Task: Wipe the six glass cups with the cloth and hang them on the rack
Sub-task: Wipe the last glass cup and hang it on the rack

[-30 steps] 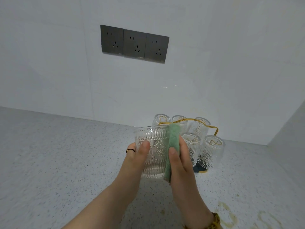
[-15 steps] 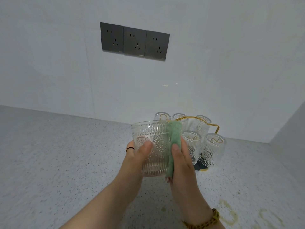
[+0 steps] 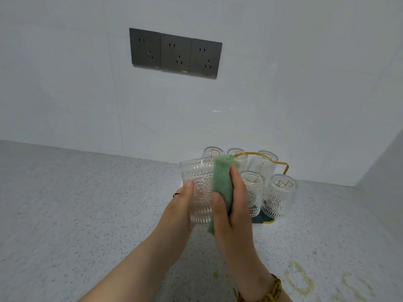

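An embossed clear glass cup (image 3: 198, 188) is held upright above the counter by my left hand (image 3: 180, 205), thumb on its near side and fingers hidden behind it. My right hand (image 3: 231, 208) grips a folded green cloth (image 3: 222, 182) and presses it against the cup's right side, the cloth reaching over the rim. Behind them stands a gold wire rack (image 3: 283, 165) on a dark base, with several glass cups (image 3: 280, 197) hanging upside down on it.
A speckled grey counter (image 3: 76, 214) runs to a white tiled wall with three dark sockets (image 3: 175, 53). A side wall closes the right corner. Yellowish ring stains (image 3: 301, 277) mark the counter at the lower right.
The cup and cloth have risen slightly, and my right hand has slid the cloth along the cup's side. The left hand's grip is unchanged.
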Tool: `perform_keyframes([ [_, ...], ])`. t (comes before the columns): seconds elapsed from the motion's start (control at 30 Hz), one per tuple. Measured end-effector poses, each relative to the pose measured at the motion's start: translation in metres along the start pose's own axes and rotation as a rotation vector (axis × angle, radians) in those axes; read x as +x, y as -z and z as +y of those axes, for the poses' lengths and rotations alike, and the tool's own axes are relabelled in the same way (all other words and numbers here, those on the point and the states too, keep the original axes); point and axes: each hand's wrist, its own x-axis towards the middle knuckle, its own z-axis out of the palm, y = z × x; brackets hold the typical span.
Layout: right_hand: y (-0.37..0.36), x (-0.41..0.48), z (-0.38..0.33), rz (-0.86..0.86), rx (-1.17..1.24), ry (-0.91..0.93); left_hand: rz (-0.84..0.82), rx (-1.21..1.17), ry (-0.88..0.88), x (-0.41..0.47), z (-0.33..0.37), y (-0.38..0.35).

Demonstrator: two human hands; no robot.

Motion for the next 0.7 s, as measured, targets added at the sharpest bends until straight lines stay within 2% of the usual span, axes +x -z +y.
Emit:
perform_keyframes([
  [0.1,-0.001,-0.003,-0.002,0.005,0.072,-0.064,0.044,0.108,-0.083,0.001,-0.003,0.001],
  [0.23,0.009,0.001,-0.002,-0.039,0.347,-0.364,-0.021,0.011,-0.071,0.001,-0.003,0.003],
  [0.3,0.012,0.003,-0.001,-0.026,0.411,-0.421,-0.001,-0.027,-0.097,0.0,-0.001,0.001],
  [0.47,0.009,0.0,-0.006,-0.042,0.348,-0.349,0.157,-0.064,-0.052,0.006,0.001,-0.001],
  [0.57,0.006,-0.004,-0.007,-0.024,0.249,-0.274,0.218,0.047,-0.076,0.002,0.0,-0.001],
  [0.63,0.002,-0.006,-0.008,0.001,0.113,-0.186,0.207,0.115,-0.038,0.001,-0.004,0.001],
  [0.7,-0.002,-0.007,-0.007,0.019,-0.011,-0.087,0.083,0.076,0.006,-0.001,-0.007,0.006],
])
